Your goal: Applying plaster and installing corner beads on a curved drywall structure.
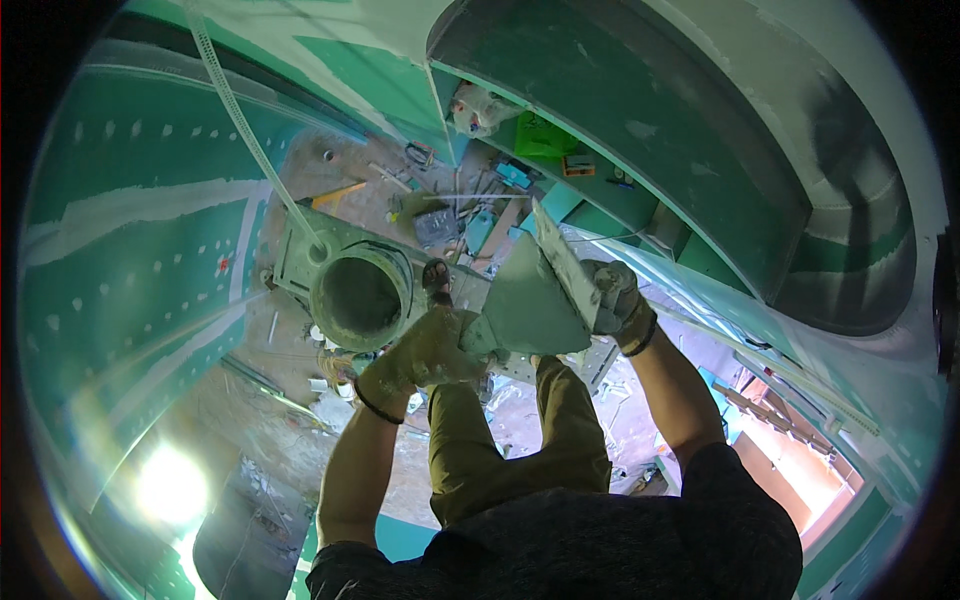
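My gloved left hand [432, 348] is closed around the handle of a trowel with a wide, flared blade [530, 300], its face coated in grey-green compound. In my gloved right hand [618, 297] is a flat plastering trowel [566, 262], seen almost edge-on and smeared with compound. The two blades meet or overlap in front of my body; the exact contact cannot be made out. Left of my left hand stands a round bucket [362, 298] with compound-crusted walls and a dark interior. It rests on a work platform [295, 250].
A perforated white strip [240, 120] slants down to the platform beside the bucket. Tools and scraps litter the floor [440, 225] ahead. On the right, a curved drywall niche [640, 150] holds a green bag [540, 137]. A bright lamp [170, 485] shines at lower left.
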{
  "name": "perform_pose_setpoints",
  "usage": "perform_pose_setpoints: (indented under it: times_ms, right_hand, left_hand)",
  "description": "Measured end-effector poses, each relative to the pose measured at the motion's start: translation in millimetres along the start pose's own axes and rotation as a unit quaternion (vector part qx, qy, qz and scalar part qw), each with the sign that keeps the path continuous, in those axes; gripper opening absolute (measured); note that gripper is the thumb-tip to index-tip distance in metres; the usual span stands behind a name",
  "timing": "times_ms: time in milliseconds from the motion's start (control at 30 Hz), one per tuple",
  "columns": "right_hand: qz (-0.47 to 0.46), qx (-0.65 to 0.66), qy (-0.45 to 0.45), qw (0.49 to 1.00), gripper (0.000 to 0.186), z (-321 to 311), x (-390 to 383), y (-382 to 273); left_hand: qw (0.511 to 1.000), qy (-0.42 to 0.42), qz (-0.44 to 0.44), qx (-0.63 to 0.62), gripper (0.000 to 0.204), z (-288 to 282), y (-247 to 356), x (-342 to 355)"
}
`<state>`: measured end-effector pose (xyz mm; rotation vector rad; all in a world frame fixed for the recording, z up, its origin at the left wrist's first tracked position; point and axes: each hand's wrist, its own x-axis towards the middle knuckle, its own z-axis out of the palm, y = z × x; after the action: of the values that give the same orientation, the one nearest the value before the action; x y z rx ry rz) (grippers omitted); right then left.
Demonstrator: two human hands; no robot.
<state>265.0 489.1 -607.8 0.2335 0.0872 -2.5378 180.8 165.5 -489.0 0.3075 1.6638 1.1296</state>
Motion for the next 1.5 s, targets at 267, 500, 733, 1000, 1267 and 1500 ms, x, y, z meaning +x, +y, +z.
perform_pose_setpoints:
  times_ms: [267, 500, 733, 1000, 1267, 1500]
  right_hand:
    - [0.014, -0.788, 0.101, 0.608, 0.045, 28.7, -55.1, -84.9]
    - [0.048, -0.426, 0.306, 0.85, 0.046, 44.5, -88.4, -67.4]
    - [0.009, -0.634, 0.372, 0.678, 0.054, 10.9, -33.8, 1.4]
    - [0.008, -0.014, 0.175, 0.984, 0.047, 5.5, 17.1, 106.5]
    - [0.124, 0.296, 0.15, 0.935, 0.058, 13.7, 56.8, 186.8]
    - [0.169, 0.344, 0.152, 0.911, 0.062, -31.8, 116.2, 162.0]
  left_hand:
    - [1.0, 0.0, 0.015, -0.024, 0.038, -18.6, -21.0, -26.2]
    - [0.966, 0.248, -0.066, 0.036, 0.039, 14.1, -64.3, -46.8]
    - [0.927, 0.375, 0.02, 0.018, 0.033, 48.0, -59.9, -43.5]
    - [0.793, 0.548, 0.097, 0.249, 0.046, 73.0, -106.5, -35.6]
    - [0.766, 0.471, 0.096, 0.427, 0.043, 29.6, -231.1, -74.8]
    - [0.822, 0.197, -0.218, 0.488, 0.016, -46.8, -380.9, -111.1]
